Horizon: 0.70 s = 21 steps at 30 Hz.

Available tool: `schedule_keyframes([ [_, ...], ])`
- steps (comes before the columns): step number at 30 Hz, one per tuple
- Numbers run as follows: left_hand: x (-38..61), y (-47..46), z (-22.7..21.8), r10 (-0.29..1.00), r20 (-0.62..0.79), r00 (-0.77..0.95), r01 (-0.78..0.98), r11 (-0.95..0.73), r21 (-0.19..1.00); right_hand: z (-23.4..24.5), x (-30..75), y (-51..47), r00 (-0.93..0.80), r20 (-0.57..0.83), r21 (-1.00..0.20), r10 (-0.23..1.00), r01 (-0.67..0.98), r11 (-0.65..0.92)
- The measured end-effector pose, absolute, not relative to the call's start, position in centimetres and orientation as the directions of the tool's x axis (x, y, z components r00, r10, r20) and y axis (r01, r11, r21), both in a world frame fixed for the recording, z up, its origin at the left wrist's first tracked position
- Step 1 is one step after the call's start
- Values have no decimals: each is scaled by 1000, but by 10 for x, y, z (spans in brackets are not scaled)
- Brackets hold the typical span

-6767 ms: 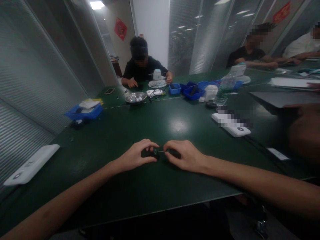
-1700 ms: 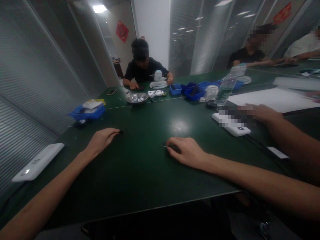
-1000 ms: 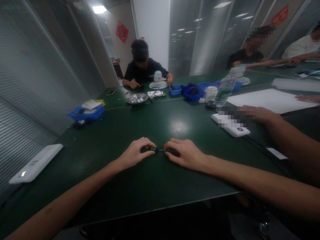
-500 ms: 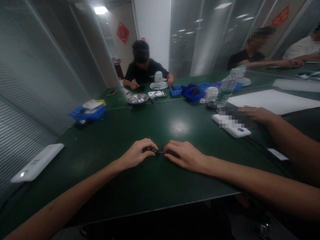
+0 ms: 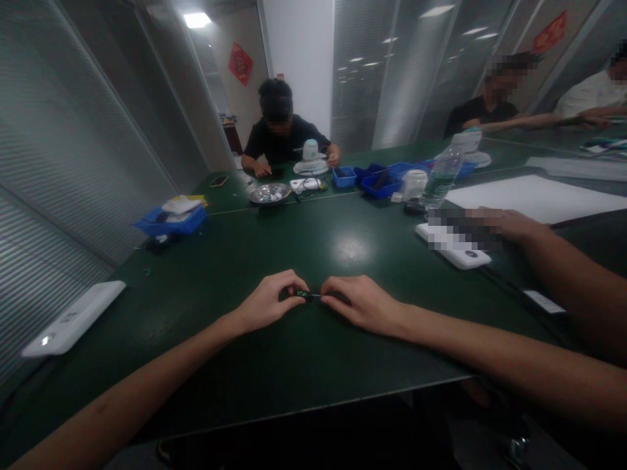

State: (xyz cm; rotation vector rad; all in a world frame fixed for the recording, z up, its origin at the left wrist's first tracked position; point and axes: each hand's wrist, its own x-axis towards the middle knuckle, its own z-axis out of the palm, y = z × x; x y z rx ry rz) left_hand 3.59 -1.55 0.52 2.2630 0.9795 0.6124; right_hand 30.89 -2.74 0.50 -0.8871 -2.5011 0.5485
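Note:
My left hand is closed in a pinch on a small black part with green on it, like a circuit board. Facing it, my right hand is wrapped round the dark handle of a screwdriver. The thin metal shaft points left and its end meets the small part, though the exact contact is too small to make out. Both hands are low over the green table, near its front edge. My right fingers hide most of the handle.
At left are a white power bank and a blue tray. A metal bowl, blue bins and a plastic bottle stand farther back. A neighbour's arm reaches over another white power bank. A person sits opposite.
My hands have barely moved; the small part and the screwdriver shaft are slightly higher and the right fingers have shifted a little on the handle.

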Motion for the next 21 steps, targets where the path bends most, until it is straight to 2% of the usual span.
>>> schedule_keyframes([
  [7,36,-14,8,732,137,667,457,-547,701,4,308,-27,-702,263,-511,662,480,713],
  [21,56,-13,5,705,167,689,469,-610,639,1,302,-26,-710,286,-480,644,476,737],
])
